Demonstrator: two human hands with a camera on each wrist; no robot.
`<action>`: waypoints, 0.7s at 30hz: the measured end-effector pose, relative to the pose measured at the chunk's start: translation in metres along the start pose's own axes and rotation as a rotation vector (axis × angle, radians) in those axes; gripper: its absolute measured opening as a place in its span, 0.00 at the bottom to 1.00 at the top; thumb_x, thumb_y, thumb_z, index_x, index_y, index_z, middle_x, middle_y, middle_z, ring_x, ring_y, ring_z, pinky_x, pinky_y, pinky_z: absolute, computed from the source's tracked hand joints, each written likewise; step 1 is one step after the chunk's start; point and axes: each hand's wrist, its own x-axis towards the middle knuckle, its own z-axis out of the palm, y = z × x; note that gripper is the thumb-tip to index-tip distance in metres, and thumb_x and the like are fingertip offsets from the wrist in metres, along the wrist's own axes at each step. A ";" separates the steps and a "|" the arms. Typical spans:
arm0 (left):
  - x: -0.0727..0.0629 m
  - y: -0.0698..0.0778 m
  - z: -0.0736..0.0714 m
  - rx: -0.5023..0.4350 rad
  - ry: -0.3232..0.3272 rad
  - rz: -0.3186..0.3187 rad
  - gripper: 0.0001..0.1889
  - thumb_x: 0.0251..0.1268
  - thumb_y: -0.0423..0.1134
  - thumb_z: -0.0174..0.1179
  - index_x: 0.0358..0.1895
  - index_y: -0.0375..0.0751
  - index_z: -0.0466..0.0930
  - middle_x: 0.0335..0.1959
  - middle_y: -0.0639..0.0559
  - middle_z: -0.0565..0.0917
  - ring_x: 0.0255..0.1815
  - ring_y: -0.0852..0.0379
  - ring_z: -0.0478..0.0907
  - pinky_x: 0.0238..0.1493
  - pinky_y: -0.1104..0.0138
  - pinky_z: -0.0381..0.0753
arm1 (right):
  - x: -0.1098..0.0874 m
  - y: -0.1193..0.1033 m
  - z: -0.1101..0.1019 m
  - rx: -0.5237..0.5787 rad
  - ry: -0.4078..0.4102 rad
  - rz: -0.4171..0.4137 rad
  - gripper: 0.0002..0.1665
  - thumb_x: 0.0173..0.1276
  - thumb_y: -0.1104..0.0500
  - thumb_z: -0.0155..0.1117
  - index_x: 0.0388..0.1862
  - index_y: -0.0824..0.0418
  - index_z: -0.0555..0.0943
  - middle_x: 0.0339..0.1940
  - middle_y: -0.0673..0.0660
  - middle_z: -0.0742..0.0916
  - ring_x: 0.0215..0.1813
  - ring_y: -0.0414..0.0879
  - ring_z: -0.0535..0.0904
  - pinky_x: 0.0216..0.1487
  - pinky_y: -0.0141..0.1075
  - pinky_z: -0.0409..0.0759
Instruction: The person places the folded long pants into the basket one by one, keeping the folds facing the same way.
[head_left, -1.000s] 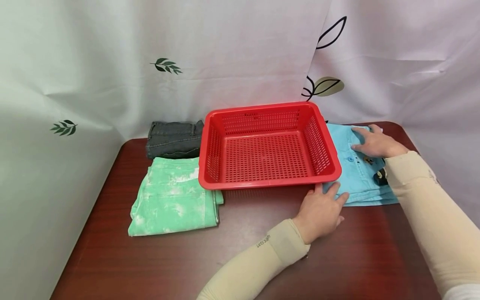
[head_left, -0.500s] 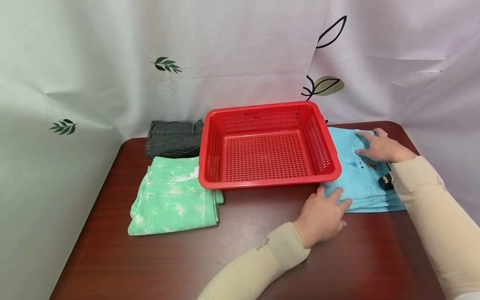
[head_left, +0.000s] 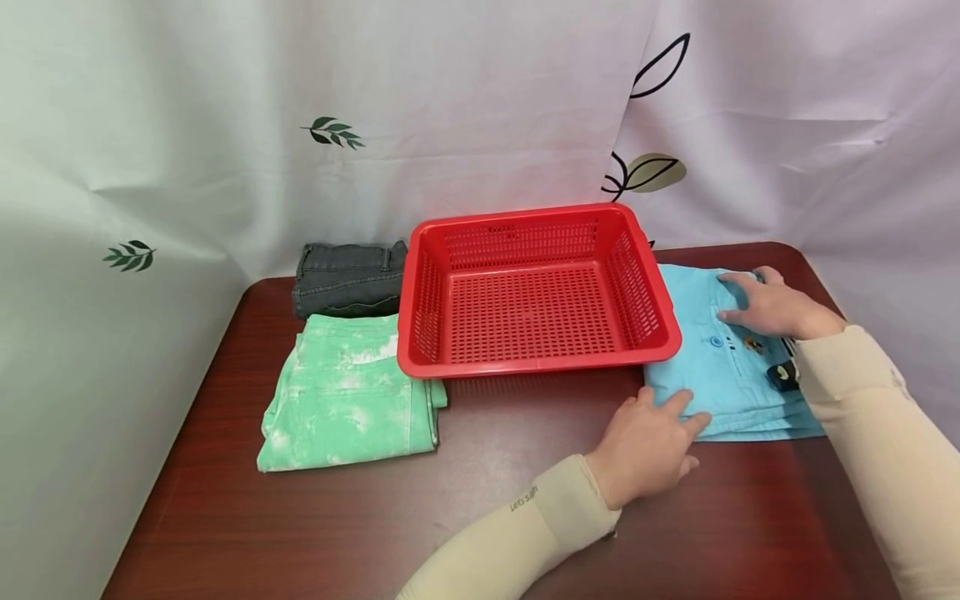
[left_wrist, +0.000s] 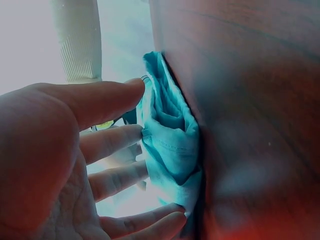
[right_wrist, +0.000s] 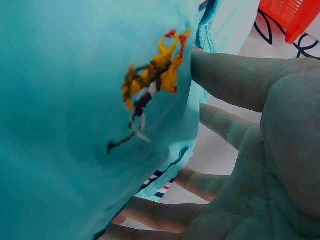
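Note:
A folded light-blue garment (head_left: 720, 375) with a button and a small embroidered figure (right_wrist: 155, 75) lies at the table's right side. My left hand (head_left: 648, 446) has its fingers spread against the garment's near left corner. In the left wrist view, the thumb and fingertips meet its layered folded edge (left_wrist: 170, 145). My right hand (head_left: 780, 307) lies over the far right part, fingers extended. The right wrist view shows those fingers along a side with striped trim (right_wrist: 162, 185); some fingertips are hidden by the cloth.
A red plastic basket (head_left: 540, 367) stands left of the blue garment, close to it. Folded green tie-dye trousers (head_left: 337, 417) and dark grey folded jeans (head_left: 348, 279) lie at its left. A white patterned curtain (head_left: 480, 100) hangs behind the brown table (head_left: 337, 533).
The blue garment has slid toward me and slightly right, both hands moving along with it. The basket and the clothes on the left have stayed in place.

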 end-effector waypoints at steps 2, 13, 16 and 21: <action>-0.001 0.001 0.000 0.003 -0.008 0.008 0.29 0.69 0.63 0.57 0.71 0.66 0.72 0.68 0.58 0.70 0.53 0.54 0.73 0.44 0.69 0.78 | -0.002 0.001 0.001 -0.004 0.002 -0.005 0.48 0.70 0.50 0.64 0.76 0.71 0.51 0.69 0.85 0.46 0.64 0.82 0.49 0.53 0.75 0.68; -0.007 0.004 -0.003 0.019 -0.021 0.059 0.26 0.70 0.63 0.55 0.70 0.68 0.73 0.67 0.59 0.71 0.54 0.54 0.74 0.47 0.71 0.77 | -0.015 0.004 0.010 -0.027 0.000 -0.026 0.47 0.72 0.50 0.62 0.76 0.72 0.49 0.69 0.85 0.45 0.62 0.81 0.52 0.50 0.72 0.72; -0.010 0.005 -0.003 0.032 -0.011 0.068 0.25 0.70 0.63 0.55 0.69 0.67 0.74 0.65 0.59 0.72 0.52 0.55 0.75 0.46 0.71 0.77 | -0.018 0.003 0.011 -0.028 0.002 -0.024 0.48 0.72 0.50 0.63 0.76 0.72 0.50 0.69 0.85 0.46 0.62 0.82 0.53 0.50 0.71 0.72; -0.013 0.004 -0.005 0.039 0.004 0.076 0.24 0.70 0.63 0.56 0.67 0.67 0.76 0.61 0.61 0.74 0.46 0.58 0.76 0.43 0.72 0.77 | -0.022 0.004 0.013 -0.033 0.011 -0.043 0.48 0.72 0.48 0.63 0.77 0.71 0.51 0.69 0.85 0.47 0.62 0.81 0.54 0.50 0.71 0.72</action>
